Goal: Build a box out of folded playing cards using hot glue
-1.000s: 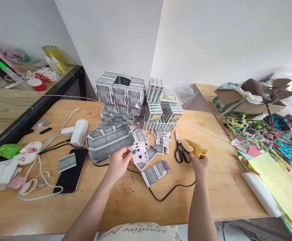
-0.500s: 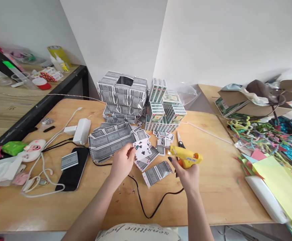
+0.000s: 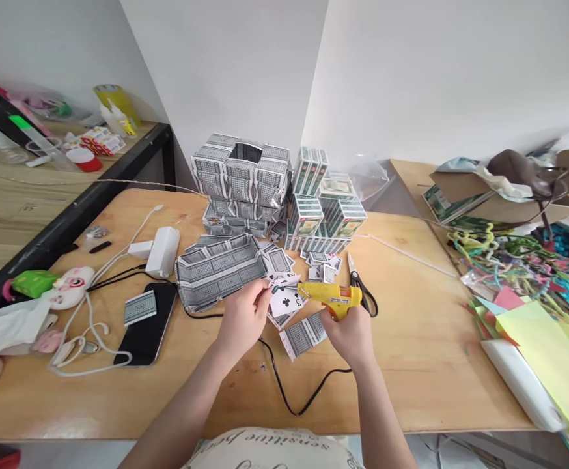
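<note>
Pinched in my left hand (image 3: 245, 309) is a folded playing card (image 3: 284, 301) showing black clubs. My right hand (image 3: 350, 329) grips a yellow glue gun (image 3: 336, 294), whose nozzle points left at the card's upper right edge; whether it touches is too small to tell. Below them a patterned card strip (image 3: 304, 335) lies on the table, partly behind my right hand. An open tray made of cards (image 3: 221, 270) sits beyond my left hand. Black-handled scissors (image 3: 362, 290) lie just past the glue gun.
A large structure of cards (image 3: 245, 179) and stacked card boxes (image 3: 314, 218) stand at the back. On the left are a phone (image 3: 145, 332), a white adapter (image 3: 162, 251) and cables. Colored paper (image 3: 548, 352) lies right. A black cord (image 3: 297, 410) loops in front.
My right hand has brought the glue gun left to the card in my left hand, uncovering the scissors. The nozzle now points left across the card's edge.
</note>
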Tool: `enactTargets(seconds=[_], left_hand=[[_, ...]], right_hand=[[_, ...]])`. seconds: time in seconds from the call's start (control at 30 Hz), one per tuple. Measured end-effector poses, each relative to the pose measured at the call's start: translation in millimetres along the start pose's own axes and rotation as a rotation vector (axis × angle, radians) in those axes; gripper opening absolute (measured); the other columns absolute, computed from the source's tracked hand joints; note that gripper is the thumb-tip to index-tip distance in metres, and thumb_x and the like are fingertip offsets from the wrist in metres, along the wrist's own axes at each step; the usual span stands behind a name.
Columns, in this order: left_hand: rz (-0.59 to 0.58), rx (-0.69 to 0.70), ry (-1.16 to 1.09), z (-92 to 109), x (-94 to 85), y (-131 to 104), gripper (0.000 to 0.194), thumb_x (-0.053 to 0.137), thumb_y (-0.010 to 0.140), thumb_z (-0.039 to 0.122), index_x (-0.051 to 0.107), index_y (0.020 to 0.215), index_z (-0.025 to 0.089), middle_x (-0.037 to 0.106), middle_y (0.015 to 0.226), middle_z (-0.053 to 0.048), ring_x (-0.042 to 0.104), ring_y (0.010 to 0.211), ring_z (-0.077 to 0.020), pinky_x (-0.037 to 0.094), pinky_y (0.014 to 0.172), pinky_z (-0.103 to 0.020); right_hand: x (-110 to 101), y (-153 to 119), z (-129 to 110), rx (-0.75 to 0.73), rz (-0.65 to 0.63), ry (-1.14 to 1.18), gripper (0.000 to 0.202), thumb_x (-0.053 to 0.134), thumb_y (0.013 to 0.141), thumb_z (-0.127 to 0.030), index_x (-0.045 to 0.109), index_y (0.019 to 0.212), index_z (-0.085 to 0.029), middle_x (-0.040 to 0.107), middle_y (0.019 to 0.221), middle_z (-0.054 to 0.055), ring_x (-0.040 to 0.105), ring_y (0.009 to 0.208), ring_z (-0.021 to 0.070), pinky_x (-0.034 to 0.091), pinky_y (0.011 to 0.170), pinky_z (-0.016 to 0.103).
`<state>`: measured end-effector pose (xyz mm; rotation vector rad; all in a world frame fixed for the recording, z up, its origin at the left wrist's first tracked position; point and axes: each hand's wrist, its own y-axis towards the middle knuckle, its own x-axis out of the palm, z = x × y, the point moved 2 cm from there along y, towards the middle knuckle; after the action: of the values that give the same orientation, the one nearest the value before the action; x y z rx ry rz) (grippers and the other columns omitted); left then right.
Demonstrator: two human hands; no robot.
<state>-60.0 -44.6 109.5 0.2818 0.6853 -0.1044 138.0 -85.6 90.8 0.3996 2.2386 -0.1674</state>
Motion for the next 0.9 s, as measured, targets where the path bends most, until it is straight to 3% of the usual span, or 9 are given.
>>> enactTargets(seconds=[0.1,0.3,0.63,0.8,0.9], left_hand=[[-0.017,0.001,-0.023,0.3,0.6,0.1,0.013,0.044,0.082,0.022,0.056,0.08,0.017,0.059,0.06,0.001,0.052,0.053,-0.0093,0.037,0.054,-0.019],[-0.036,-0.049,-0.061,-2.6,1.0,-1.2,0.016,0.042,0.083,0.025,0.056,0.081,0.017,0.06,0.059,0.001,0.054,0.051,-0.0102,0.039,0.053,-0.019],[-0.04,-0.09,-0.087,-8.3,0.9,-2.5,0.019,0.041,0.083,0.03,0.055,0.079,0.018,0.061,0.062,-0.001,0.055,0.054,-0.012,0.04,0.053,-0.02],[-0.027,-0.111,-0.121,-5.9,-1.7,-2.3,0.018,0.042,0.082,0.03,0.055,0.079,0.017,0.058,0.058,0.0,0.052,0.052,-0.0109,0.038,0.051,-0.019],[-0.02,-0.142,-0.172,-4.2,-4.2,-2.9,0.02,0.042,0.082,0.03,0.054,0.075,0.017,0.054,0.053,0.002,0.048,0.048,-0.0094,0.036,0.048,-0.018]], right_hand=[[-0.2,0.5,1.1,-0.007,-0.003,-0.018,0.021,0.046,0.066,-0.03,0.059,0.073,-0.015,0.06,0.06,0.004,0.054,0.053,0.0167,0.038,0.049,0.024],[-0.4,0.6,4.4,0.006,-0.03,-0.086,0.021,0.045,0.068,-0.031,0.052,0.053,-0.017,0.055,0.05,0.005,0.052,0.048,0.0171,0.034,0.044,0.024],[0.7,0.6,11.5,-0.002,-0.036,-0.085,0.023,0.045,0.07,-0.03,0.061,0.065,-0.015,0.06,0.058,0.008,0.056,0.054,0.0197,0.037,0.045,0.025],[-1.4,0.1,9.4,0.033,-0.038,-0.061,0.025,0.044,0.07,-0.031,0.063,0.072,-0.016,0.063,0.066,0.009,0.059,0.06,0.0211,0.039,0.048,0.026],[-5.3,0.5,12.8,0.116,-0.009,-0.058,0.024,0.045,0.069,-0.034,0.062,0.065,-0.017,0.061,0.058,0.007,0.057,0.054,0.0207,0.04,0.048,0.027]])
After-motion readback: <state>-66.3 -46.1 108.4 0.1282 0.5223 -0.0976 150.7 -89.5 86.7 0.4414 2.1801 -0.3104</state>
